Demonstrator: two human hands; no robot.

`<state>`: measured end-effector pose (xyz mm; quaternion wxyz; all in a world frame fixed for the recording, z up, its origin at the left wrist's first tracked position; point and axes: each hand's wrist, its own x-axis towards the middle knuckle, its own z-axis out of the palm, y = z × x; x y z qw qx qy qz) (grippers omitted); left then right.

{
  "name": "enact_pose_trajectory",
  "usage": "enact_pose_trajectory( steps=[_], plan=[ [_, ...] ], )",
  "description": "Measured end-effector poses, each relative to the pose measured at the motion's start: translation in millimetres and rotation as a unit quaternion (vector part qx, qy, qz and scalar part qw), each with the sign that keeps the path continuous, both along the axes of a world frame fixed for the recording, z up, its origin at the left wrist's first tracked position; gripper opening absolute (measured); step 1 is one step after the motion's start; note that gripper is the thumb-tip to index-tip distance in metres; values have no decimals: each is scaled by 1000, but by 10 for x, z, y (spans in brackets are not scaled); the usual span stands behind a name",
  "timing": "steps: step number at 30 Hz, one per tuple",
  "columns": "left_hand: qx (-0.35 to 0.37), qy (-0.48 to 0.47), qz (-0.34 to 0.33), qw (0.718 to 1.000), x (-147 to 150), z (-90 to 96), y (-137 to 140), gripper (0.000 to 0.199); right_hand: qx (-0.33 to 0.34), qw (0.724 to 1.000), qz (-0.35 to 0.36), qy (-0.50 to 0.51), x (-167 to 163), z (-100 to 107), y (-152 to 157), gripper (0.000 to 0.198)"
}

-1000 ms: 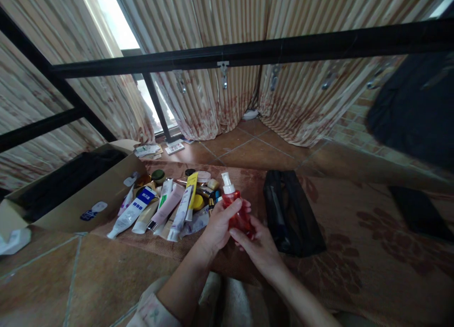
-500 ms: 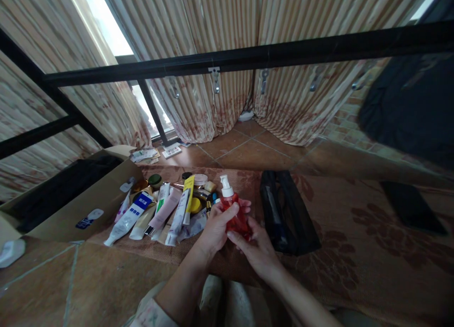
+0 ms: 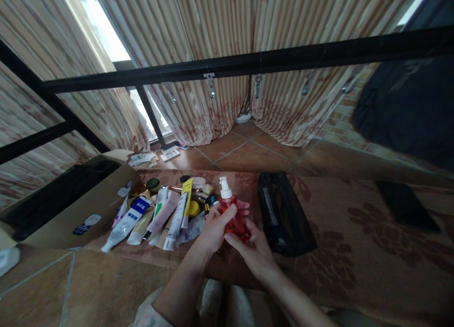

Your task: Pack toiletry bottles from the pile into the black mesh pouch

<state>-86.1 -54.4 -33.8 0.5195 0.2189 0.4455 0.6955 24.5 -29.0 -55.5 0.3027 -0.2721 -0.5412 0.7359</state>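
Observation:
A red pump bottle with a white pump top stands nearly upright between my two hands. My left hand grips its upper body, thumb across the front. Lower down, my right hand is wrapped round the base from the right side. Left of the bottle lies a pile of cosmetics, among them a white and blue tube, a pink tube, a yellow tube and a jar with a dark green lid. Just right of my hands is a black mesh pouch with something inside.
A cardboard box holding black cloth stands at the left. A dark flat tablet-like object lies on the brown patterned cloth at the right. A black metal rail crosses in front of striped curtains.
The view has shifted slightly, so the scene sits a little to the left. Both hands keep the same hold on the red pump bottle.

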Motion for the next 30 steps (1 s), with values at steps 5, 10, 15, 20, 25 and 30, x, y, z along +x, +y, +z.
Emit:
enact_pose_trajectory(
  steps=[5,10,15,20,25,30],
  plan=[
    [-16,-63,-2,998,8,35,6,50,-34,999,-32,-24,-22,30,-33,47],
    [-20,-113,-8,993,3,55,4,53,-40,997,-35,-61,-28,24,-38,47],
    [-18,-114,-12,993,10,36,9,48,-56,996,-17,-60,-20,-40,-31,53],
    [-8,-100,-4,995,10,23,21,48,-58,995,-17,-81,-2,-39,-40,54],
    [-5,-99,-4,995,17,24,18,47,-58,994,-19,-87,3,-45,-50,54],
    [-17,-100,0,995,14,29,11,47,-52,994,-20,-89,-7,-60,-42,54]
  ],
)
